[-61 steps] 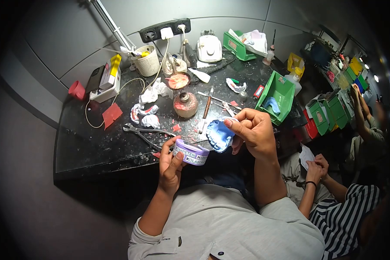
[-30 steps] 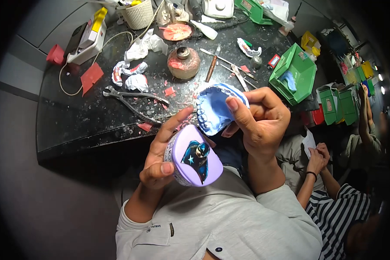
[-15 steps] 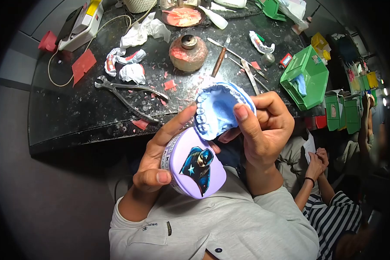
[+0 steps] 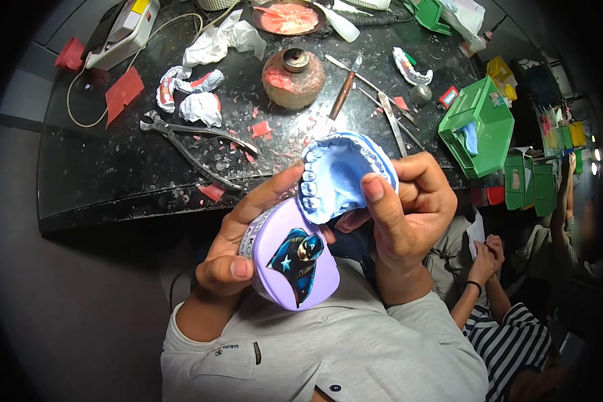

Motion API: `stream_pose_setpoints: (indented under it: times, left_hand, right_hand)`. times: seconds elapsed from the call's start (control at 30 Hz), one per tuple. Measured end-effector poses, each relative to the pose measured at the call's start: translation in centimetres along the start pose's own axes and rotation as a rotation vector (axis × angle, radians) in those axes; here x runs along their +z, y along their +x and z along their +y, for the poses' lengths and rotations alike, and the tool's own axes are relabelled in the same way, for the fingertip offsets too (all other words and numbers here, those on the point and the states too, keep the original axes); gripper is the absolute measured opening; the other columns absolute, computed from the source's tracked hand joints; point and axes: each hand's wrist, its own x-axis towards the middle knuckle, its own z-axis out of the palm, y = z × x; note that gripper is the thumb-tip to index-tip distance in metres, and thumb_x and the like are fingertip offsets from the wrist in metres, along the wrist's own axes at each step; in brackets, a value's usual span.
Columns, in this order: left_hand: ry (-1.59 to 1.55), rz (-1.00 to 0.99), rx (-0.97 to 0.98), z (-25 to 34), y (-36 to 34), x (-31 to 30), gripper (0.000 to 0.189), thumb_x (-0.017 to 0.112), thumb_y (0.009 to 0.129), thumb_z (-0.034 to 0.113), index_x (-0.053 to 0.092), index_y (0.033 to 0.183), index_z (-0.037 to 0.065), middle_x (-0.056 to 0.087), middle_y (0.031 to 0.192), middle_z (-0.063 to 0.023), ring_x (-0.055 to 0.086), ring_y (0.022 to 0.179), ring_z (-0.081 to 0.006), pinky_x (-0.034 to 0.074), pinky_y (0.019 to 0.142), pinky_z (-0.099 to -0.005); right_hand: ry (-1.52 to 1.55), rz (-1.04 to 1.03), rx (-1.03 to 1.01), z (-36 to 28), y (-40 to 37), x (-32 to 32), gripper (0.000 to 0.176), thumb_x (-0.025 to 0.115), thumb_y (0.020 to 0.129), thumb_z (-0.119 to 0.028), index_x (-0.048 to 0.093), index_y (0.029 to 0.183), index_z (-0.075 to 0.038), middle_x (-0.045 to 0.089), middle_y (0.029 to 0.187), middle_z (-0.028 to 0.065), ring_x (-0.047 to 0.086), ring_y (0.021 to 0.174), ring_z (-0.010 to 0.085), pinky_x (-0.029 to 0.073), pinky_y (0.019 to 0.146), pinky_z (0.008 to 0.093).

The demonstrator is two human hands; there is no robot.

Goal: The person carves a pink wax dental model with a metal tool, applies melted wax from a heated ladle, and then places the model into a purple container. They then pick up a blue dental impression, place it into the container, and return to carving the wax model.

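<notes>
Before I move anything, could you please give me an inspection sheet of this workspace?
Surface: black benchtop, littered with pale specks and reddish scraps.
Job's things: blue dental cast, teeth visible, held just above the lilac case.
Clutter: pliers lying open, crumpled white paper, metal-capped glass jar, wooden-handled knife, green bin with a blue piece inside.
Hands: left hand holds the case; right hand grips the cast by its edge.
Cables: thin pale cable looped beside the reddish sheet.
Surroundings: another person's hands with white paper, off to the right.
Liquid spills: nothing seen.
</notes>
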Motion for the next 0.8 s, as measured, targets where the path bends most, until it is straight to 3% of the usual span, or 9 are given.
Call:
stream_pose_setpoints:
  times: [0.27, 0.33, 0.37, 0.43, 0.53, 0.67, 0.73, 0.77, 0.8]
  left_hand:
    - [-0.050, -0.030, 0.018, 0.0, 0.1, -0.3, 0.108, 0.077, 0.068, 0.042, 0.028, 0.157, 0.007, 0.046, 0.141, -0.0318, 0.065, 0.104, -0.0403, 0.058, 0.088, -0.0479]
    - [-0.136, -0.089, 0.015, 0.1, 0.1, -0.5, 0.107, 0.073, 0.069, 0.039, 0.026, 0.155, -0.005, 0.053, 0.135, -0.0311, 0.066, 0.109, -0.0345, 0.052, 0.099, -0.0429]
    - [-0.135, -0.084, 0.014, 0.2, 0.0, -0.7, 0.107, 0.073, 0.069, 0.039, 0.026, 0.155, -0.005, 0.053, 0.135, -0.0311, 0.066, 0.109, -0.0345, 0.052, 0.099, -0.0429]
    - [-0.125, -0.114, -0.056, 0.5, -0.2, -1.2, 0.109, 0.077, 0.072, 0.040, 0.020, 0.160, 0.009, 0.047, 0.136, -0.0349, 0.063, 0.106, -0.0453, 0.058, 0.085, -0.0545]
    - [-0.155, -0.109, -0.054, 0.5, -0.2, -1.0, 0.110, 0.077, 0.073, 0.039, 0.017, 0.161, 0.011, 0.049, 0.133, -0.0355, 0.063, 0.106, -0.0469, 0.058, 0.083, -0.0572]
    - [-0.139, -0.097, -0.078, 0.7, -0.3, -0.9, 0.111, 0.077, 0.072, 0.041, 0.017, 0.161, 0.011, 0.050, 0.131, -0.0351, 0.064, 0.104, -0.0468, 0.059, 0.082, -0.0571]
    - [-0.116, -0.060, -0.054, 0.6, 0.1, -0.4, 0.113, 0.075, 0.068, 0.044, 0.024, 0.155, -0.005, 0.063, 0.116, -0.0298, 0.069, 0.101, -0.0343, 0.056, 0.090, -0.0398]
    - [-0.116, -0.061, -0.054, 0.6, 0.1, -0.6, 0.113, 0.075, 0.068, 0.044, 0.024, 0.155, -0.005, 0.063, 0.116, -0.0298, 0.069, 0.101, -0.0343, 0.056, 0.090, -0.0398]
    - [-0.109, -0.080, -0.056, 0.5, 0.0, -1.0, 0.113, 0.077, 0.069, 0.044, 0.021, 0.158, 0.003, 0.057, 0.124, -0.0326, 0.067, 0.100, -0.0402, 0.058, 0.085, -0.0469]
  right_hand:
    - [0.030, -0.012, -0.040, 0.4, -0.1, -0.1, 0.018, 0.071, 0.091, 0.002, 0.054, 0.096, 0.008, 0.072, 0.076, 0.0172, 0.069, 0.061, 0.0108, 0.054, 0.051, 0.0205]
    - [0.037, -0.009, -0.045, 0.3, 0.0, 0.1, 0.018, 0.070, 0.091, 0.002, 0.054, 0.096, 0.008, 0.072, 0.076, 0.0175, 0.069, 0.060, 0.0110, 0.055, 0.051, 0.0207]
    - [0.042, -0.004, -0.053, 0.3, 0.0, 0.2, 0.018, 0.070, 0.091, 0.002, 0.054, 0.096, 0.008, 0.072, 0.076, 0.0178, 0.069, 0.060, 0.0112, 0.055, 0.051, 0.0210]
    - [0.034, -0.018, -0.062, 0.4, -0.1, 0.1, 0.018, 0.070, 0.091, 0.002, 0.054, 0.096, 0.008, 0.072, 0.077, 0.0183, 0.069, 0.061, 0.0114, 0.055, 0.052, 0.0213]
    - [0.015, -0.033, -0.078, 0.5, -0.1, 0.0, 0.018, 0.069, 0.092, 0.002, 0.053, 0.097, 0.009, 0.072, 0.078, 0.0187, 0.069, 0.061, 0.0116, 0.056, 0.052, 0.0214]
    - [0.062, -0.026, -0.034, 0.5, -0.1, 0.1, 0.018, 0.069, 0.092, 0.002, 0.053, 0.097, 0.008, 0.072, 0.079, 0.0179, 0.069, 0.062, 0.0113, 0.056, 0.052, 0.0210]
    - [0.059, -0.007, -0.001, 0.4, -0.1, 0.3, 0.018, 0.069, 0.092, 0.002, 0.053, 0.097, 0.008, 0.071, 0.080, 0.0175, 0.069, 0.062, 0.0112, 0.056, 0.052, 0.0211]
    - [0.054, 0.012, 0.032, 0.3, -0.1, 0.4, 0.018, 0.070, 0.092, 0.001, 0.053, 0.097, 0.007, 0.071, 0.081, 0.0171, 0.068, 0.063, 0.0110, 0.056, 0.052, 0.0212]
    - [0.053, 0.012, 0.030, 0.3, -0.1, 0.4, 0.018, 0.070, 0.092, 0.001, 0.053, 0.097, 0.007, 0.071, 0.081, 0.0171, 0.068, 0.063, 0.0110, 0.056, 0.052, 0.0212]
